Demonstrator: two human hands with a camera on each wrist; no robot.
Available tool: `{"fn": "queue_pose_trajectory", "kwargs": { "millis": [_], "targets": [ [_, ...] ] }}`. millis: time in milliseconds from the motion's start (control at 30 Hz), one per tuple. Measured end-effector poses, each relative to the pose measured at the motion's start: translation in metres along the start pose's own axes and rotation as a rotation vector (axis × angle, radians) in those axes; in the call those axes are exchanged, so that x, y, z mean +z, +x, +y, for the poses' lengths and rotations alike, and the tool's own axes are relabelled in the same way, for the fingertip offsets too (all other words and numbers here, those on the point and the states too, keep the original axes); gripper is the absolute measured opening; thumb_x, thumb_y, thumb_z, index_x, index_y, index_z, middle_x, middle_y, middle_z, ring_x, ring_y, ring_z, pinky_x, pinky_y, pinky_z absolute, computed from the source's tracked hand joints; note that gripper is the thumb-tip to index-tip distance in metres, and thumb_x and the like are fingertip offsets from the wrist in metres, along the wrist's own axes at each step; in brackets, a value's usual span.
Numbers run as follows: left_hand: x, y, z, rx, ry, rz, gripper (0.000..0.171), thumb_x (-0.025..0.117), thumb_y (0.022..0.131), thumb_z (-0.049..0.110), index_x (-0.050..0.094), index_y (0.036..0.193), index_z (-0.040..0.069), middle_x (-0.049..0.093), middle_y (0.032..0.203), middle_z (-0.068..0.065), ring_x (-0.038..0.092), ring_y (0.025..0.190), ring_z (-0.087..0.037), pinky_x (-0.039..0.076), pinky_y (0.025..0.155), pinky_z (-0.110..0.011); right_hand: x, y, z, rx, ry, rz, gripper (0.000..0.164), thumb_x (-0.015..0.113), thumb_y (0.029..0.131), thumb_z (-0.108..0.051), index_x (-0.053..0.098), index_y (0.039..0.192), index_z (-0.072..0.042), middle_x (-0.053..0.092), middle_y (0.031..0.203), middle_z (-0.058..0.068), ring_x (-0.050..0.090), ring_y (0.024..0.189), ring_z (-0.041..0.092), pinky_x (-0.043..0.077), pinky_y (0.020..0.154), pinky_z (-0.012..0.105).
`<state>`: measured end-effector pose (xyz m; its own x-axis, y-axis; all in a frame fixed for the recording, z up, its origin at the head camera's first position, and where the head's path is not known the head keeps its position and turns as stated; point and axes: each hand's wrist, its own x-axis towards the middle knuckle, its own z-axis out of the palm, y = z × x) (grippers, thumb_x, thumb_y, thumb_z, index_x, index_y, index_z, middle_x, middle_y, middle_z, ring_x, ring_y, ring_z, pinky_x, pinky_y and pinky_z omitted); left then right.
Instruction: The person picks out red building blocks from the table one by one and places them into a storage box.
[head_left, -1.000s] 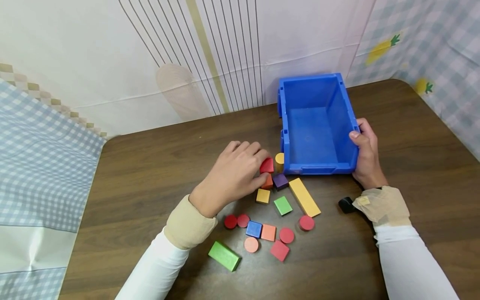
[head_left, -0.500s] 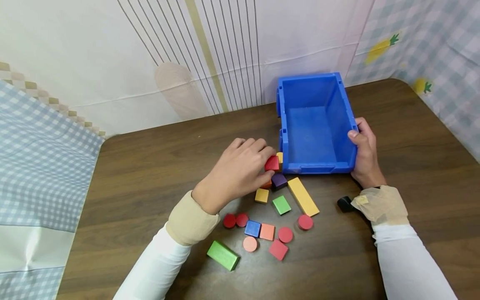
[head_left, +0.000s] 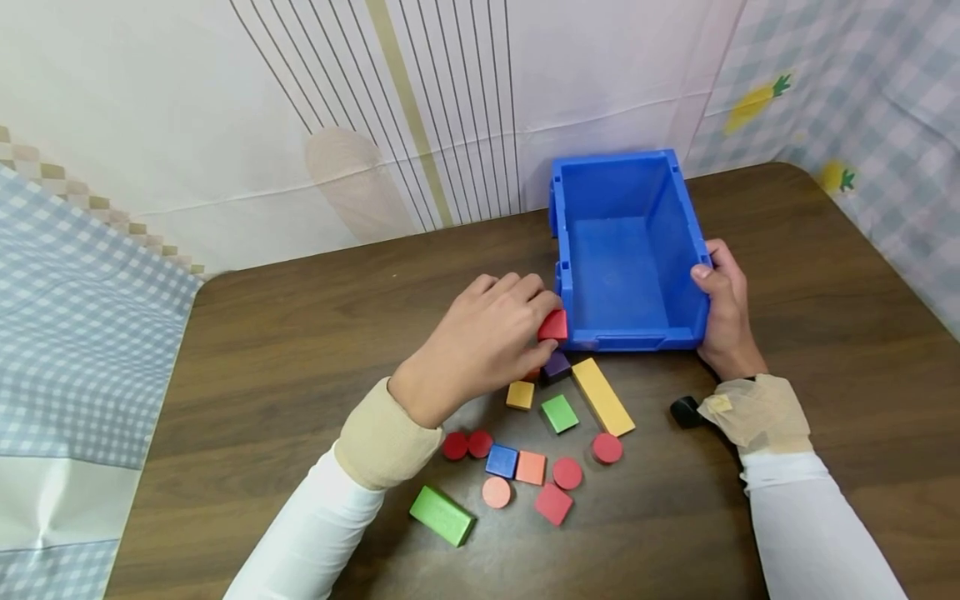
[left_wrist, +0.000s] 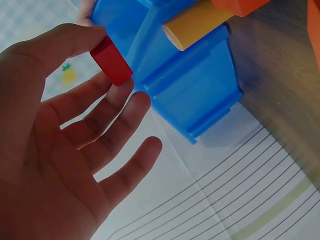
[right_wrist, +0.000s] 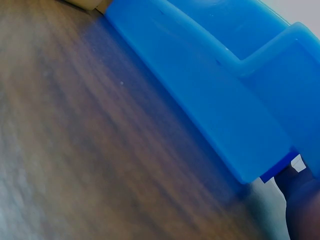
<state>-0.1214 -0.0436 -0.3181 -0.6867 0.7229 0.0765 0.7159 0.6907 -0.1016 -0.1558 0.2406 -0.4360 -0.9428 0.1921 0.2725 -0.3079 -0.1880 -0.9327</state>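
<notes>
We see the red block (head_left: 553, 325) at the near left corner of the blue bin (head_left: 618, 271), about half past seven from the bin's middle, taking twelve as the far side. The left hand (head_left: 491, 329) pinches it between thumb and fingertips, the other fingers loosely spread; we cannot tell whether block and bin touch. Our right hand (head_left: 727, 312) grips the bin at four o'clock, thumb over the rim.

Just beside the bin's left wall we find a yellow cylinder (left_wrist: 202, 22), plain only from the left wrist. From the red block, a purple block (head_left: 557, 367) sits at six o'clock, with a partly covered orange block (head_left: 532, 375) and a small yellow block (head_left: 520, 395) at seven. A long yellow block (head_left: 603, 397) lies at five and a small green block (head_left: 559, 413) at six.

Farther toward six on the tabletop (head_left: 337, 333) we see a blue block (head_left: 502, 461) touching a salmon block (head_left: 531, 468), with a salmon disc (head_left: 497, 492) near them. A long green block (head_left: 442, 516) lies at seven.
</notes>
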Motion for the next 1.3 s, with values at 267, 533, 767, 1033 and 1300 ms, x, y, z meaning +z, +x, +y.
{"fn": "queue_pose_trajectory", "kwargs": {
  "millis": [267,533,767,1033,1300],
  "targets": [
    [-0.004,0.002,0.005,0.045,-0.014,0.029,0.034,0.056,0.091,0.039,0.065,0.118,0.020,0.059,0.107,0.003,0.052,0.094,-0.014,0.043,0.081,-0.032,-0.001,0.000,0.000,0.000,0.003,0.005,0.024,0.051,0.087,-0.021,0.055,0.103,-0.002,0.050,0.111,0.017,0.047,0.100,0.029,0.039,0.080,0.035],
    [-0.007,0.006,0.010,0.063,-0.019,0.046,0.036,0.057,0.092,0.040,0.065,0.120,0.019,0.058,0.108,0.001,0.052,0.095,-0.015,0.042,0.082,-0.033,-0.003,0.001,0.000,0.010,-0.015,0.000,0.025,0.051,0.088,-0.022,0.055,0.104,-0.004,0.049,0.114,0.017,0.046,0.103,0.029,0.039,0.082,0.036],
    [-0.007,0.012,0.012,0.079,-0.046,0.055,0.040,0.058,0.092,0.041,0.064,0.124,0.018,0.059,0.114,0.001,0.051,0.100,-0.015,0.042,0.083,-0.032,-0.004,0.000,0.001,0.015,-0.010,0.002,0.024,0.051,0.088,-0.022,0.055,0.104,-0.005,0.049,0.113,0.016,0.046,0.102,0.029,0.040,0.081,0.036],
    [-0.006,0.018,0.012,0.108,-0.066,0.092,0.041,0.058,0.092,0.040,0.064,0.125,0.017,0.059,0.114,0.001,0.051,0.102,-0.016,0.040,0.086,-0.034,-0.001,0.001,0.001,0.014,-0.033,-0.001,0.026,0.051,0.088,-0.024,0.055,0.105,-0.005,0.049,0.119,0.017,0.045,0.106,0.030,0.037,0.084,0.038],
    [-0.006,0.027,0.011,0.118,-0.056,0.070,0.043,0.054,0.093,0.041,0.062,0.128,0.018,0.060,0.118,0.002,0.052,0.107,-0.015,0.038,0.091,-0.032,0.000,0.001,0.001,-0.002,-0.034,0.006,0.025,0.050,0.088,-0.024,0.055,0.103,-0.005,0.050,0.114,0.017,0.046,0.103,0.030,0.038,0.082,0.037]
  ]
}}
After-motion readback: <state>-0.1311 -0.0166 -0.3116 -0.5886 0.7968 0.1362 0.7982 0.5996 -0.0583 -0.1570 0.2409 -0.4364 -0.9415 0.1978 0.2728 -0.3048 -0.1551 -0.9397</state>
